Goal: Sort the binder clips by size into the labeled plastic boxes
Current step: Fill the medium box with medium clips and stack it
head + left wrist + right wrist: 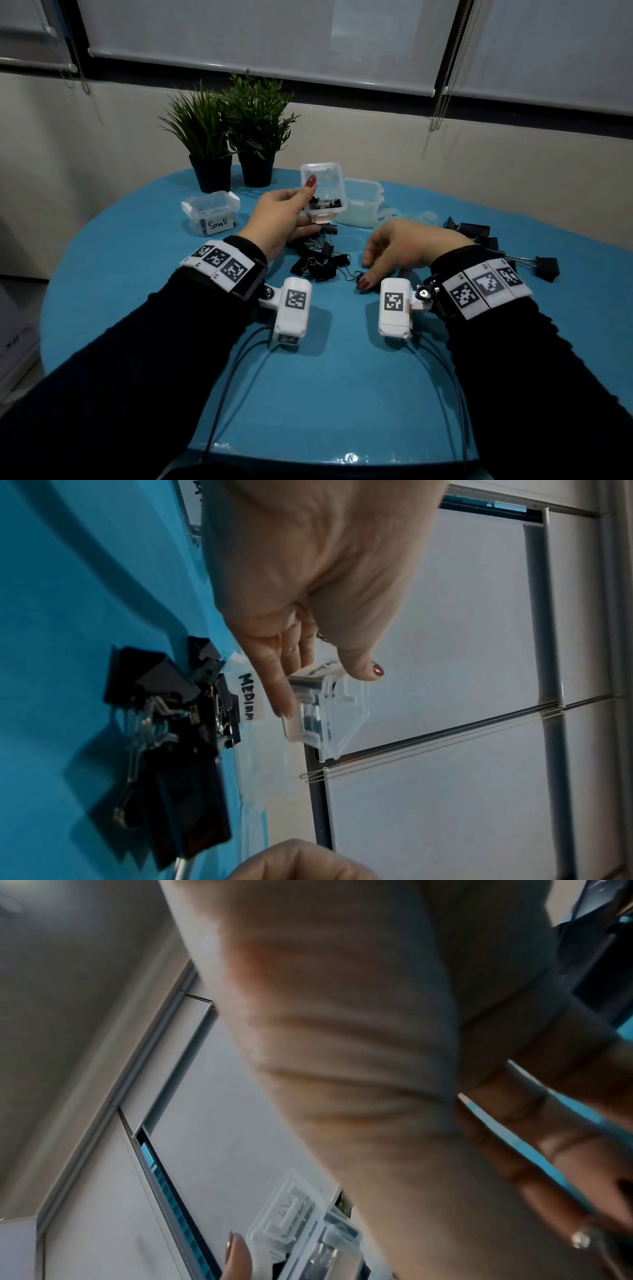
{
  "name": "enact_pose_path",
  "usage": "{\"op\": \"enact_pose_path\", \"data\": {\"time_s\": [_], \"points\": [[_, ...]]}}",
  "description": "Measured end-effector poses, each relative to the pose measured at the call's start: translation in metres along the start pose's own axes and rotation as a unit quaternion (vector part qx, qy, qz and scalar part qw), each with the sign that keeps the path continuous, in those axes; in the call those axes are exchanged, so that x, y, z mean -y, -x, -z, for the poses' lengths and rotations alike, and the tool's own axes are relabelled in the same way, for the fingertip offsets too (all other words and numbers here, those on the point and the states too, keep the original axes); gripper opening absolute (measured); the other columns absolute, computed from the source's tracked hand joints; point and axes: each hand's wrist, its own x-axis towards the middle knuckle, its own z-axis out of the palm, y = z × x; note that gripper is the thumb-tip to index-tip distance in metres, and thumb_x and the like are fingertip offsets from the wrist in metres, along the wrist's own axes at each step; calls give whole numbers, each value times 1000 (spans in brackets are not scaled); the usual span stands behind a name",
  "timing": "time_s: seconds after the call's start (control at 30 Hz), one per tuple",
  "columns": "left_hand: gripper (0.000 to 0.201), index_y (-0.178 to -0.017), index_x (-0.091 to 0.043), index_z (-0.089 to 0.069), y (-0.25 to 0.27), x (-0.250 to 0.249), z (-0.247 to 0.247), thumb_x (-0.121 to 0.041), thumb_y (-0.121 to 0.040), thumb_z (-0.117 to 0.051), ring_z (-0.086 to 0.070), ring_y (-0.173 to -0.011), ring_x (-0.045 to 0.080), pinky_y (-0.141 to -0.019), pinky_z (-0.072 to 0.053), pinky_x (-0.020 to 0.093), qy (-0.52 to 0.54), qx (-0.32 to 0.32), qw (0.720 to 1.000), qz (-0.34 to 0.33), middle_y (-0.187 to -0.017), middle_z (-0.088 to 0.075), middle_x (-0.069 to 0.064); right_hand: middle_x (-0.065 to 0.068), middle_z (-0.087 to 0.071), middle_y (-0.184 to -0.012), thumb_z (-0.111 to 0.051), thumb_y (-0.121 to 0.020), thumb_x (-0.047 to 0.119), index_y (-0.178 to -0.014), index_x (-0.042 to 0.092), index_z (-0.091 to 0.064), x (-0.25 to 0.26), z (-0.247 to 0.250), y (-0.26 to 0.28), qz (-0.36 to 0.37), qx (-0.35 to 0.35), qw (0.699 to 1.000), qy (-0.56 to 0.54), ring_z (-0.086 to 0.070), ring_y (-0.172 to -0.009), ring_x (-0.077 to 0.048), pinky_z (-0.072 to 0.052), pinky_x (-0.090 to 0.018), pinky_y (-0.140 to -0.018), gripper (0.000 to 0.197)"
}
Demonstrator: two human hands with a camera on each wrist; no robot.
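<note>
My left hand (pixel 303 209) holds a clear plastic box (pixel 323 190) tilted above the table, thumb on its near wall and fingers beneath. Small black binder clips (pixel 325 204) lie inside it. In the left wrist view the same box (pixel 318 718) sits between my thumb and fingers. My right hand (pixel 365 273) is low over the table, and its thumb and forefinger pinch the wire handle of a small binder clip (pixel 356 274). A heap of mixed black clips (pixel 318 255) lies between my hands. The box labeled Small (pixel 210 214) stands at the left, and the box labeled Medium (pixel 248 696) stands open behind the heap.
Several large black clips (pixel 479 236) lie to the right, one (pixel 544 267) near the table's right edge. Translucent lids (pixel 394 216) lie behind my right hand. Two potted plants (pixel 236 137) stand at the back. The blue table (pixel 342 394) ends close in front.
</note>
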Motion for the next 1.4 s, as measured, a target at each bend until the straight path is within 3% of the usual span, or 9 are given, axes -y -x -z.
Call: {"op": "enact_pose_path", "data": {"time_s": [0.13,0.3,0.37,0.53,0.63,0.83,1.07,1.23,1.4], "points": [[40,-115,-5,-58,1,-1,0,-38,-94,-66,-76,-75,20,-76,-63,33,27,17,999,15,-104,-68,7,-4,-77,-81,-98,-52,26,-89,14,-76,1,0,1,15,7,999,-31,-72,-75,-19,-61,-29,-69,45],[50,-124,-3,-59,1,0,3,-40,-92,-68,-76,-85,25,-74,-63,31,40,31,998,30,-112,-69,12,10,-64,-61,-94,-60,15,-89,13,-75,2,2,-3,58,-46,991,-114,-58,-64,-12,-46,-25,-55,34],[52,-128,-4,-59,1,0,3,-40,-92,-68,-76,-84,24,-73,-63,30,42,31,998,32,-115,-69,12,5,-68,-65,-92,-62,12,-87,8,-74,1,4,-3,88,-75,977,-180,-60,-68,-15,-43,-26,-55,31],[50,-129,-4,-59,3,0,2,-38,-93,-67,-76,-78,21,-68,-62,28,31,33,998,39,-116,-68,9,-23,-70,-80,-90,-66,5,-83,-6,-67,8,5,0,198,-239,870,-383,-68,-68,-23,-56,-27,-60,31],[51,-127,-6,-61,4,0,1,-41,-92,-67,-75,-75,17,-67,-61,26,-1,36,999,41,-113,-68,4,-23,-72,-83,-83,-73,-2,-88,-9,-70,15,2,-2,233,-301,821,-426,-71,-73,-22,-60,-28,-70,21],[51,-124,-7,-62,6,-1,-2,-44,-90,-70,-76,-88,24,-66,-60,27,-21,54,997,48,-117,-72,7,-9,-67,-90,-77,-73,-15,-107,4,-72,19,0,-8,270,-322,813,-402,-67,-76,-12,-60,-32,-83,39],[52,-125,-4,-62,8,-2,-3,-42,-90,-69,-75,-89,26,-61,-60,25,-35,67,996,55,-119,-71,10,-13,-72,-87,-73,-79,-12,-96,-8,-70,17,0,-9,268,-355,795,-412,-69,-80,-17,-59,-27,-77,17],[53,-123,-4,-64,9,-2,-4,-44,-88,-71,-75,-90,28,-66,-62,29,-56,71,994,57,-115,-73,12,-5,-74,-92,-71,-85,1,-103,12,-74,14,1,-10,280,-408,830,-258,-71,-88,-21,-61,-42,-74,21],[56,-117,-6,-68,9,1,-8,-48,-81,-77,-70,-79,24,-61,-58,26,-78,63,994,54,-124,-66,16,0,-74,-89,-74,-83,4,-110,13,-67,18,1,-8,333,-418,831,-157,-71,-85,-10,-50,-18,-67,29]]}}
